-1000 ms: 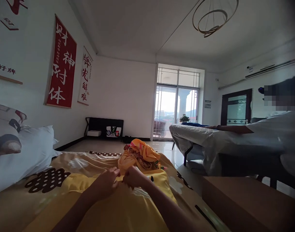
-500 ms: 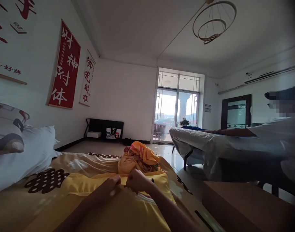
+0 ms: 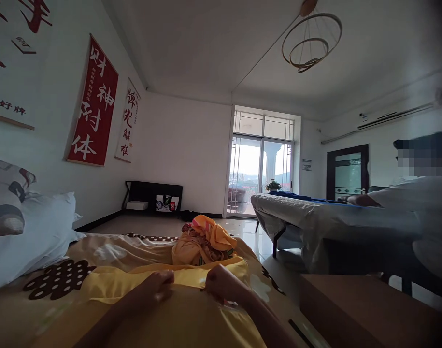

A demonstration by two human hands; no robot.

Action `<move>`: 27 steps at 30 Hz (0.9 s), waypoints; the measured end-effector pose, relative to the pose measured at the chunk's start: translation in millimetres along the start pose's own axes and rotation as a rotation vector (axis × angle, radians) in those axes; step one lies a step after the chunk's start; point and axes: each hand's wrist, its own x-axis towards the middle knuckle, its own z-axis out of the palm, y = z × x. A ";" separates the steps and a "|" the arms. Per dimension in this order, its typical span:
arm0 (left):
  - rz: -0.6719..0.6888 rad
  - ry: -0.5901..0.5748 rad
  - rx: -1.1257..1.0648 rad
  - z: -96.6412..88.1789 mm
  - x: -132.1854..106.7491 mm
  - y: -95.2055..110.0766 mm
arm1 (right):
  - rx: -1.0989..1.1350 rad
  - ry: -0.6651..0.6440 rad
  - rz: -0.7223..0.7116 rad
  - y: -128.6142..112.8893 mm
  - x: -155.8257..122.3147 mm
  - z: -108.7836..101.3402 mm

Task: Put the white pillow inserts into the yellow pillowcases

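Cloth bundle (image 3: 205, 241) lies beyond left hand (image 3: 161, 286) and right hand (image 3: 222, 284), both curled, pinching yellow fabric (image 3: 188, 316).

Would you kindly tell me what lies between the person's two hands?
In the head view, yellow cloth spans the gap between the left hand and right hand, with the crumpled orange cloth lying beyond.

Readable text: Chinese characters, left side.
Red scroll (image 3: 93, 101): 财神附体, white. White scroll (image 3: 128, 121), farther along: 牌光解难, red. Near-left banner (image 3: 12, 77): 手好牌 along bottom, big red characters cut off. Far sign (image 3: 306, 165) right of glass door (image 3: 262, 174): too small.
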 end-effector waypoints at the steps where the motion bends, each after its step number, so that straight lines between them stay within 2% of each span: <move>1: 0.001 -0.012 0.007 -0.5 0.5 1.0 | 0.008 0.006 0.002 3.7 -1.6 -2.0; 5: -0.001 -0.018 0.016 -0.6 2.1 1.2 | 0.038 0.024 0.018 17.4 -8.4 -8.5; 8: -0.047 -0.017 0.077 2.3 5.0 -2.5 | 0.045 0.110 0.020 31.0 -11.9 -10.2; 12: -0.171 -0.049 0.302 12.4 13.2 -2.9 | -0.002 0.277 0.045 54.9 -11.7 -11.4; 15: -0.208 -0.002 0.516 24.6 17.1 14.4 | -0.025 0.259 0.035 69.7 -12.8 -18.1; 17: -0.118 0.041 0.539 34.1 17.0 36.7 | -0.002 0.219 0.046 76.6 -15.2 -24.8; 19: 0.017 0.074 0.457 44.0 17.0 63.5 | 0.021 0.198 0.079 81.6 -17.5 -30.8; 22: 0.154 0.052 0.368 60.4 25.3 98.3 | 0.076 0.141 0.067 86.3 -19.3 -34.9; 24: 0.203 0.010 0.409 73.0 39.2 109.8 | 0.127 0.095 0.030 87.1 -20.5 -35.0; 27: 0.255 -0.038 0.499 93.2 65.6 107.2 | 0.146 0.102 0.008 86.1 -24.2 -33.9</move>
